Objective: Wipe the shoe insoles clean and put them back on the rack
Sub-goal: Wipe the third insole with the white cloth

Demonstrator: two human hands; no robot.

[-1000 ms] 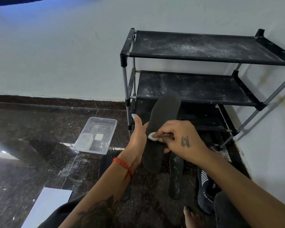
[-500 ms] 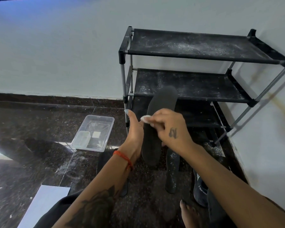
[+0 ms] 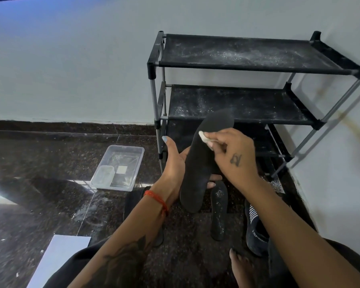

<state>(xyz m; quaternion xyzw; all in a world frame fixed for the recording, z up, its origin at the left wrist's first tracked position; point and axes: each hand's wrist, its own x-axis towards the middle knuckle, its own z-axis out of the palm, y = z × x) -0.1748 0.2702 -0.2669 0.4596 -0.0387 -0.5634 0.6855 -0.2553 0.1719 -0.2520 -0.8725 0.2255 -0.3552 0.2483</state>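
Rack [image 3: 258,67] at 1–2 o'clock, black fabric shelves on grey poles, backed against white wall; R side poles run close to the side wall. Top and middle shelves bare of shoes, both speckled w/ white dust. Lowest tier mostly in shadow behind the hands, contents hard to read. Open floor room lies to the L: dark polished stone from 8 to 11 o'clock, w/ glare patches. Clear plastic tub [image 3: 119,169] sits on floor at 10 o'clock, well apart from rack leg; holds a small clear container and a pale square, details too small to tell. White sheet [image 3: 58,260] at 7 o'clock, cut off by bottom edge.

Held insole [image 3: 202,161]: dark grey/black, matte, toe end up toward 12 o'clock and overlapping middle shelf edge in view, heel down toward 6. Surface looks mostly even, faint specks lower down. Left hand [image 3: 173,163] grips it from behind at mid-length, thumb up along L edge, fingertips curling out on R side under the heel half. Right hand [image 3: 235,154] pinches a small white pad [image 3: 204,138] between fingertips, pressed on insole's upper L part near toe.

Second insole [image 3: 218,210] flat on floor at 6 o'clock, just R of held one's heel, heavily dusted white. Dark shoe [image 3: 256,229] w/ white stripes at 5 o'clock, partly hidden by R forearm. Another dark flat shape under L forearm, mostly covered, can't ID. Bare foot [image 3: 241,267] at bottom, partly cut off.
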